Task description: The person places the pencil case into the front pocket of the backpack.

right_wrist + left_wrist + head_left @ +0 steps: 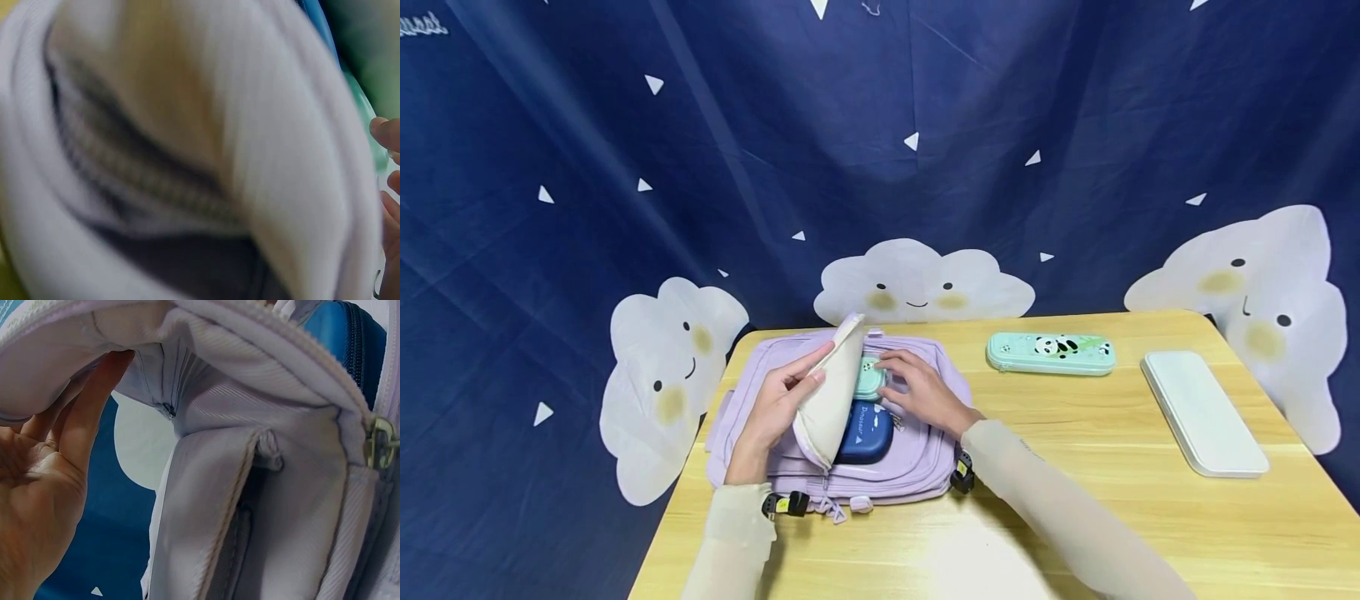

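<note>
A lavender backpack [887, 485] lies on the table with its front pocket unzipped. My left hand [778, 408] pinches the pocket's pale flap [833, 396] between thumb and fingers, holding it up and away from the bag. In the left wrist view, that hand [56, 481] is at the edge of the pocket's fabric. Inside sits a navy case [865, 435] lettered "Dinosaur". Above it is a small mint-green case [868, 381], gripped at its right side by the fingers and thumb of my right hand [925, 396]. The flap hides the left parts of both cases.
A mint pencil case [1051, 354] with a panda on it lies toward the table's back, right of the backpack. Farther right is a white rectangular case [1206, 414]. Zipper pulls [835, 510] hang at the bag's near edge. Behind the wooden table hangs a dark blue cloud-print curtain [970, 183].
</note>
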`<action>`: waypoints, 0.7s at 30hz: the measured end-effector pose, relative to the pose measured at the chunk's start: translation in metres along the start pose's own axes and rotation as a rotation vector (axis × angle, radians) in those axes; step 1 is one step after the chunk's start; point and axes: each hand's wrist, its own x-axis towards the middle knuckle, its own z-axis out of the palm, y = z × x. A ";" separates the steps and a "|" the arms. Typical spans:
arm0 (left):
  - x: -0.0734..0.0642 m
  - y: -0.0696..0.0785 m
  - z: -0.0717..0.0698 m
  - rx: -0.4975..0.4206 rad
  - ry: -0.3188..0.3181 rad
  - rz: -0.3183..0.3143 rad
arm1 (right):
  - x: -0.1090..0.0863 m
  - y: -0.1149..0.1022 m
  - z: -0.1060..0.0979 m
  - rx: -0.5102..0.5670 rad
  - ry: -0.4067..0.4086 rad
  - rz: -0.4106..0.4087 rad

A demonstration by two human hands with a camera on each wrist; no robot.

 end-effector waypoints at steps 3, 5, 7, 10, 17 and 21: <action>0.000 0.000 0.001 -0.002 0.003 -0.001 | -0.003 0.003 -0.006 0.003 -0.005 -0.011; 0.000 0.000 0.001 -0.004 0.004 -0.005 | -0.005 0.005 -0.009 -0.004 -0.012 -0.009; 0.000 0.000 0.001 -0.007 0.003 -0.009 | -0.007 0.008 -0.013 -0.015 -0.020 0.001; -0.001 0.001 0.001 -0.006 0.005 -0.013 | -0.012 0.012 -0.018 -0.036 -0.025 0.021; -0.001 -0.001 0.000 -0.009 0.013 -0.023 | -0.022 0.022 -0.033 -0.074 -0.030 0.038; -0.001 -0.001 0.000 -0.014 0.011 -0.027 | -0.028 0.027 -0.040 -0.076 -0.018 0.036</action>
